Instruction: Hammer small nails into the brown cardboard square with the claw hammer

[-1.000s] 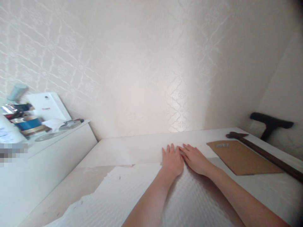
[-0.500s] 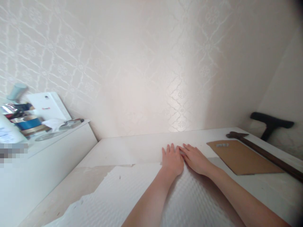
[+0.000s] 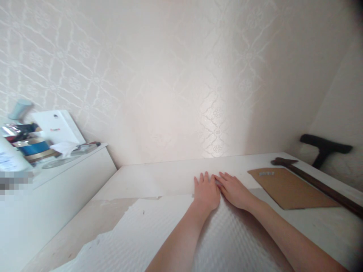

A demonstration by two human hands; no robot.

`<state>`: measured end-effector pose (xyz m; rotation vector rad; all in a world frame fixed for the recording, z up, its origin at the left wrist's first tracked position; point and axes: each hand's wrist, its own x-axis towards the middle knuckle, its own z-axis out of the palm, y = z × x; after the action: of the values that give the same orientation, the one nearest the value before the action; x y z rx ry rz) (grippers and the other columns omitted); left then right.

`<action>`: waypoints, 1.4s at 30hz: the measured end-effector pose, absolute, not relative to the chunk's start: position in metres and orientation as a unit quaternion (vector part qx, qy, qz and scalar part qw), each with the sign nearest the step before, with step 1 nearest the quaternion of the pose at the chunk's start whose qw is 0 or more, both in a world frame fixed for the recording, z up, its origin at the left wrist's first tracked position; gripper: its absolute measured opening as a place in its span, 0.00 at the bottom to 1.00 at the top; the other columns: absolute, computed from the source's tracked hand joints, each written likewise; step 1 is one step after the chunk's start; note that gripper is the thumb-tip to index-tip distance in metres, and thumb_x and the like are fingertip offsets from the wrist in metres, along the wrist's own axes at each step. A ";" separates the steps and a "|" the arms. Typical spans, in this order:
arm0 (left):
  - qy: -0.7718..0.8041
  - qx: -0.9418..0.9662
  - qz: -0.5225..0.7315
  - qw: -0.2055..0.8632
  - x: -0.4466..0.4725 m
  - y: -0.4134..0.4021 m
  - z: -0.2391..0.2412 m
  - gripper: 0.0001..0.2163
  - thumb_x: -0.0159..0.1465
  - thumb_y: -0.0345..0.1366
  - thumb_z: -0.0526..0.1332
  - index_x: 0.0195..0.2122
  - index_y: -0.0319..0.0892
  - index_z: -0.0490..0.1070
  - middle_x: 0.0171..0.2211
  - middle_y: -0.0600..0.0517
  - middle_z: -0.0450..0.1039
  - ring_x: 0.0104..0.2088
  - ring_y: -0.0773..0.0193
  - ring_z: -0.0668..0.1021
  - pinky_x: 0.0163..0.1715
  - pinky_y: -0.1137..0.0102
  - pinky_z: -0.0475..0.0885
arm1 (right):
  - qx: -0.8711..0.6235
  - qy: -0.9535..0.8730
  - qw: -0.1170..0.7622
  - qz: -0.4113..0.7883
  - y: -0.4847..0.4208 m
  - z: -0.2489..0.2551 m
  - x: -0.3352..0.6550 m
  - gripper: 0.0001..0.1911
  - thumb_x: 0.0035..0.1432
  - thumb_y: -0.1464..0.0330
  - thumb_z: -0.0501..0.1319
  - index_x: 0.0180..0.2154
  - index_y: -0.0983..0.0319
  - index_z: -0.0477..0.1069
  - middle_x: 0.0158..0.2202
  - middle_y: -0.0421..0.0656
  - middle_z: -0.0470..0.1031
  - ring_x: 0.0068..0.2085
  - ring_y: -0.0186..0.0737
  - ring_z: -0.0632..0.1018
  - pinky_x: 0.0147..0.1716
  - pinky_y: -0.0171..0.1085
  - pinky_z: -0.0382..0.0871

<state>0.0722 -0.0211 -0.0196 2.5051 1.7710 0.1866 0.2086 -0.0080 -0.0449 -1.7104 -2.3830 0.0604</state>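
My left hand (image 3: 206, 190) lies flat, fingers spread, at the far edge of a white textured sheet (image 3: 136, 234) with torn edges. Beside it, my right hand (image 3: 232, 189) rests with its fingers stretched out, their tips meeting the left hand's thumb side. Both palms press down where the sheet borders a smooth white strip (image 3: 159, 177) along the wall. Whatever lies beneath the palms is hidden. Nearest on the right is a brown cardboard piece (image 3: 295, 190) with small silvery bits (image 3: 266, 174) on it.
A hammer (image 3: 317, 182) with a long dark handle lies beyond the cardboard. At the right wall stands a black T-shaped handle (image 3: 326, 145). On the left, a raised white cabinet (image 3: 70, 192) carries a white box (image 3: 58, 126), tape rolls (image 3: 34, 147) and a bottle (image 3: 13, 156).
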 end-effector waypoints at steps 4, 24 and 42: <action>0.575 0.815 0.064 0.036 0.072 -0.022 -0.019 0.25 0.68 0.38 0.40 0.64 0.36 0.54 0.66 0.39 0.49 0.65 0.47 0.54 0.62 0.47 0.49 | -0.583 -0.805 0.106 0.025 -0.008 -0.044 0.208 0.28 0.65 0.64 0.40 0.62 0.64 0.58 0.64 0.55 0.57 0.64 0.52 0.59 0.59 0.55 0.54; 0.577 0.815 0.041 0.040 0.072 -0.023 -0.015 0.25 0.68 0.38 0.39 0.65 0.36 0.52 0.66 0.39 0.48 0.66 0.48 0.52 0.62 0.48 0.49 | -0.579 -0.808 0.104 0.024 -0.009 -0.044 0.209 0.28 0.65 0.64 0.40 0.62 0.64 0.58 0.64 0.55 0.57 0.64 0.52 0.59 0.59 0.55 0.55; 0.577 0.814 0.050 0.043 0.072 -0.021 -0.017 0.25 0.68 0.38 0.39 0.65 0.36 0.53 0.66 0.39 0.47 0.66 0.47 0.52 0.63 0.48 0.48 | -0.581 -0.807 0.103 0.031 -0.009 -0.043 0.209 0.28 0.65 0.64 0.40 0.63 0.65 0.58 0.64 0.55 0.56 0.64 0.53 0.58 0.59 0.55 0.55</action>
<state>0.0722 -0.0213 -0.0168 2.4903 1.7634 0.1519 0.2087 -0.0089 -0.0429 -1.7146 -2.3813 0.0923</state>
